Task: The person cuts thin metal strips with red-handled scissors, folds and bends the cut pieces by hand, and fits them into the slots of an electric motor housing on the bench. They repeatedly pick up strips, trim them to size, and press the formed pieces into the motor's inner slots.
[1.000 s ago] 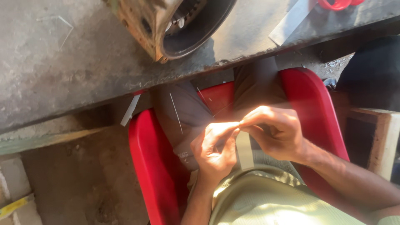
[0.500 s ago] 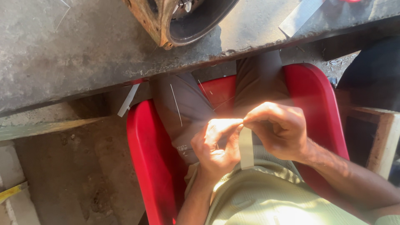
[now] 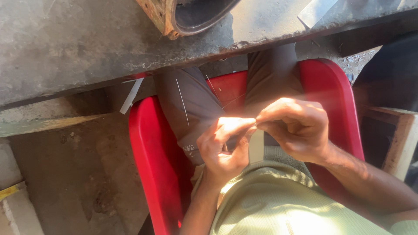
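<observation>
Strip: pale strip (image 3: 256, 146) hangs over the lap, just below the counter (image 3: 87, 48) edge.
Left hand (image 3: 224, 148): fingers pinch the strip's top.
Right hand (image 3: 296, 128): fingers pinch there too, touching the left.
Seat: red chair (image 3: 152, 156).

Seated in red chair (image 3: 148, 165). Left hand (image 3: 222, 148) and right hand (image 3: 296, 128) meet fingertip to fingertip over the lap, pinching a pale strip (image 3: 256, 146) that hangs down. Rusty cylinder (image 3: 183, 15) rests on grey worktop (image 3: 65, 48).
</observation>
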The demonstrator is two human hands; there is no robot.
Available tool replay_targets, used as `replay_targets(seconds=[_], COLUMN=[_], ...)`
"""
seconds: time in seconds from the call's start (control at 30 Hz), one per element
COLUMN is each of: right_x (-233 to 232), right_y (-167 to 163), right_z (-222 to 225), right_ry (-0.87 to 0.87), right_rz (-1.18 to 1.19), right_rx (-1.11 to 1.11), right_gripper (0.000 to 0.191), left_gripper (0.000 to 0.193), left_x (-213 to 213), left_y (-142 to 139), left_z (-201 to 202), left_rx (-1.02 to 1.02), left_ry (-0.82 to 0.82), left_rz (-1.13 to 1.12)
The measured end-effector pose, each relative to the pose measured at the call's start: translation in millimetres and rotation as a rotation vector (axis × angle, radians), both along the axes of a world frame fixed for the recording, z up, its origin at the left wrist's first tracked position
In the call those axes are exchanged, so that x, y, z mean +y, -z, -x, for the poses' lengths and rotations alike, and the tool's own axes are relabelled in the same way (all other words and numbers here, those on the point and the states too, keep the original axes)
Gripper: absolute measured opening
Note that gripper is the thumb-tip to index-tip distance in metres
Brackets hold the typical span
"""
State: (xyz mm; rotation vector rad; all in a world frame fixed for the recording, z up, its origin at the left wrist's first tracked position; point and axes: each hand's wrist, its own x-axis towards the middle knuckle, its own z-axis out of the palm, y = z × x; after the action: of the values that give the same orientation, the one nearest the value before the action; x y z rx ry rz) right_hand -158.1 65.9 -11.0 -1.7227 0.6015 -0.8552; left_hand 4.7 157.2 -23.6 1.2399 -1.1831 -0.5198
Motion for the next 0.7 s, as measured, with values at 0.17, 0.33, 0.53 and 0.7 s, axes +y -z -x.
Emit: replay_targets(seconds=[0.17,0.33,0.53,0.7], right_x=[-1,-1,0,0], right_y=[-6,-12,-14,-17], right_z=[2,0,-1,0], right_ry=[0.014,0.017,0.013,-0.031], right_rz=[0.075,0.125,0.19,0.164], right_rx=[0.039,0.076,0.106,0.042], right_gripper=[0.02,0.02,0.02,0.02], left_gripper=[0.028,0.031,0.031,0.026], left_x=[1,3,8,11], left_y=[3,1,-8,-14], left_z=[2,3,3,4], left_rx=[0.23,0.203,0.088,0.066], left_ry=[0.117,0.095,0.013,-0.036], left_rz=[-0.041,-0.048,-0.058,-0.146])
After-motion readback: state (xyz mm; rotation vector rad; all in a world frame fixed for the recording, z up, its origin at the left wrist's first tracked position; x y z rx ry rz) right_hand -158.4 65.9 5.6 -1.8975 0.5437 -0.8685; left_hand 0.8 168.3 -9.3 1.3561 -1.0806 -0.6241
